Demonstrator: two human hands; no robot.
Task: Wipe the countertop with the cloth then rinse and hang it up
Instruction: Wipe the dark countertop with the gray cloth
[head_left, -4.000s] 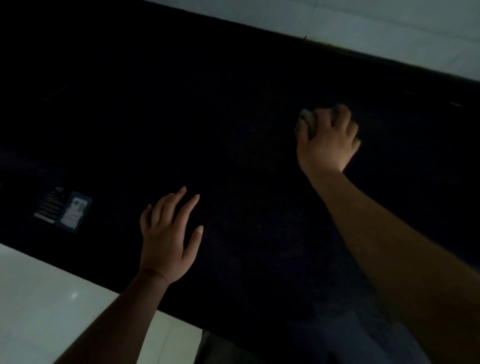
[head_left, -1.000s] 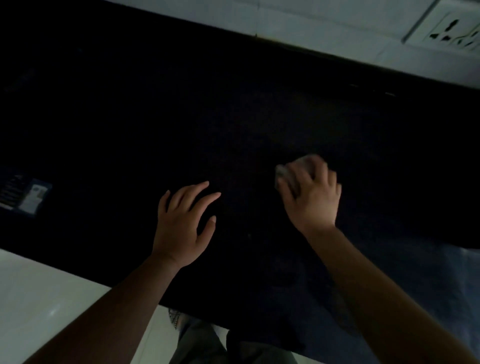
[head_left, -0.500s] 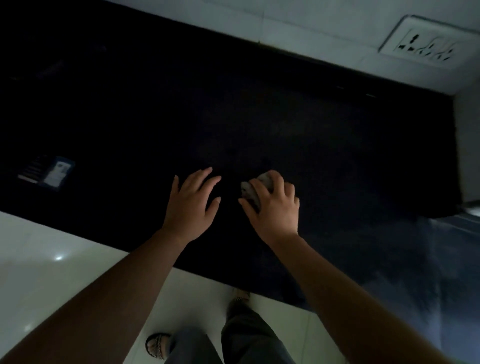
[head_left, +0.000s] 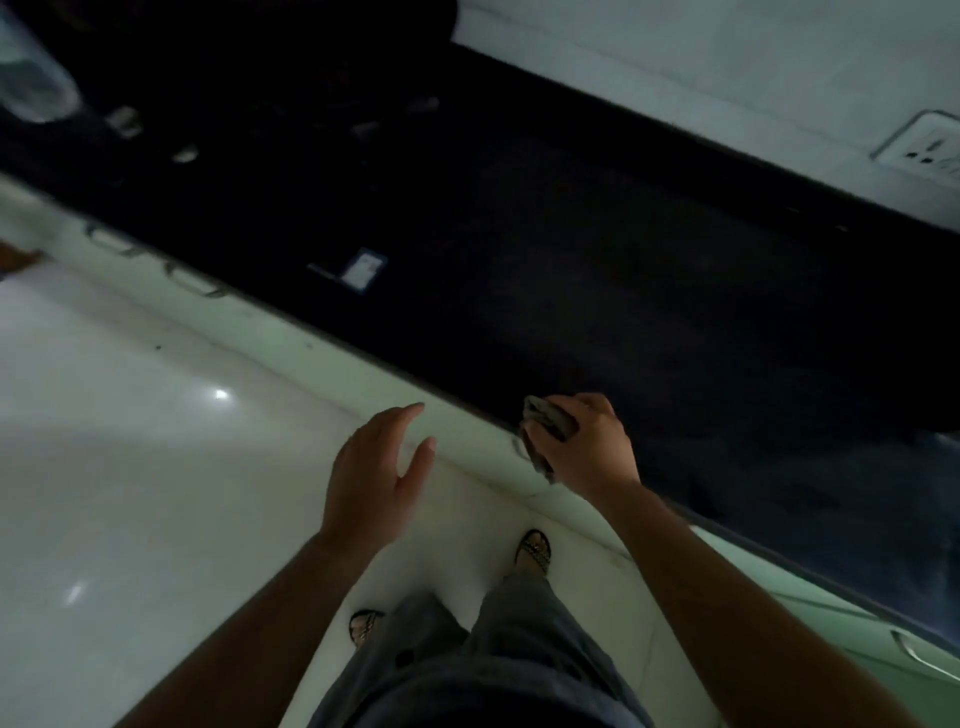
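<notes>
Cloth (head_left: 546, 427) sits bunched in your right hand (head_left: 587, 448), whose grip is closed around it right at the near edge of the dark desk (head_left: 623, 291). Your left hand (head_left: 375, 475) hangs open and empty over the pale floor (head_left: 130, 441), fingers spread. Judging by that edge position, you look near the end of a wiping pass; rinsing and hanging are not yet done. Farther off, a small card (head_left: 363, 268) lies on the desk. Beyond it the surface is too dark to judge clean, and no sink or hook shows.
</notes>
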